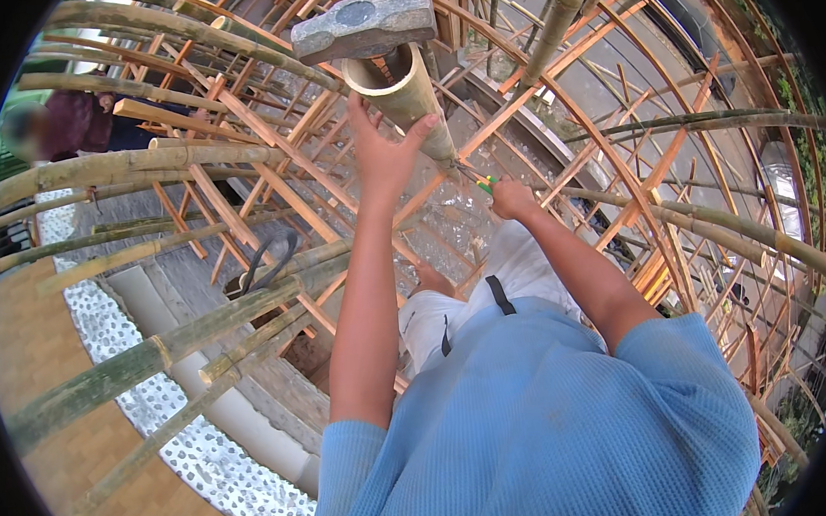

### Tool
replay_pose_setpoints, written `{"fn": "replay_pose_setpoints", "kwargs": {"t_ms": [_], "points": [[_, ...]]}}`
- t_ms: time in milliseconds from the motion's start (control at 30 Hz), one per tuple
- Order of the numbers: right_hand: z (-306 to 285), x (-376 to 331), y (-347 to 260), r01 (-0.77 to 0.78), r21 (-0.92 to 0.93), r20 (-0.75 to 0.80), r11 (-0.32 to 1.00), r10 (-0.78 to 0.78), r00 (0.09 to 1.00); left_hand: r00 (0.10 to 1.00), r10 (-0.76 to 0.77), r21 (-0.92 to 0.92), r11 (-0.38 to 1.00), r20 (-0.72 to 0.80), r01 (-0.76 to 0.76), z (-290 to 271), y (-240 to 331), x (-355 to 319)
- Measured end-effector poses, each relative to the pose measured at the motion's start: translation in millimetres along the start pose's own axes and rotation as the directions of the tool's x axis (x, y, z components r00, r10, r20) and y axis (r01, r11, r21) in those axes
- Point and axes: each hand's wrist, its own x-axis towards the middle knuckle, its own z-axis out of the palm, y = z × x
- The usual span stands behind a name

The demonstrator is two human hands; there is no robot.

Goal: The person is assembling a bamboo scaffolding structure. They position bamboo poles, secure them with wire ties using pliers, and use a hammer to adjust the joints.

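My left hand [389, 152] is wrapped around the upper part of a thick upright bamboo pole [421, 113], thumb on its right side. A sledgehammer [364, 29] sits at the pole's hollow top, its heavy grey head above the rim and its handle going down inside the tube. Lower down, my right hand [515, 199] is closed on a small hand tool [486, 185] with a green and orange handle. The tool's thin metal end points at the bamboo's side; its exact kind is too small to tell.
Bamboo poles [157, 355] and sawn wooden strips [267, 139] form scaffolding all around and below me. At the left are a pebbled white ledge [199, 456] and a tan tiled surface [27, 372]. Another person [74, 122] is at the upper left. A dark strap loop [268, 261] hangs nearby.
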Motion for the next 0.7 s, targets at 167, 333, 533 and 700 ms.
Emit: {"fn": "replay_pose_setpoints", "kwargs": {"t_ms": [167, 333, 533, 700], "points": [[17, 3, 9, 0.060, -0.042, -0.153, 0.997, -0.065, 0.986, 0.946, -0.323, -0.144, 0.937, -0.003, 0.319, -69, -69, -66], [46, 20, 30, 0.171, 0.089, -0.250, 0.981, -0.145, 0.957, 0.686, -0.727, 0.052, 0.685, -0.012, 0.727, -135, -156, -223], [81, 32, 45, 0.048, 0.159, -0.340, 0.986, 0.009, 0.940, 0.587, -0.798, 0.101, 0.601, 0.136, 0.793, -93, -164, -275], [85, 21, 34, 0.056, 0.103, -0.372, 0.993, -0.014, 0.928, 0.656, -0.649, 0.196, 0.752, 0.386, 0.629, 0, -181, -234]]}}
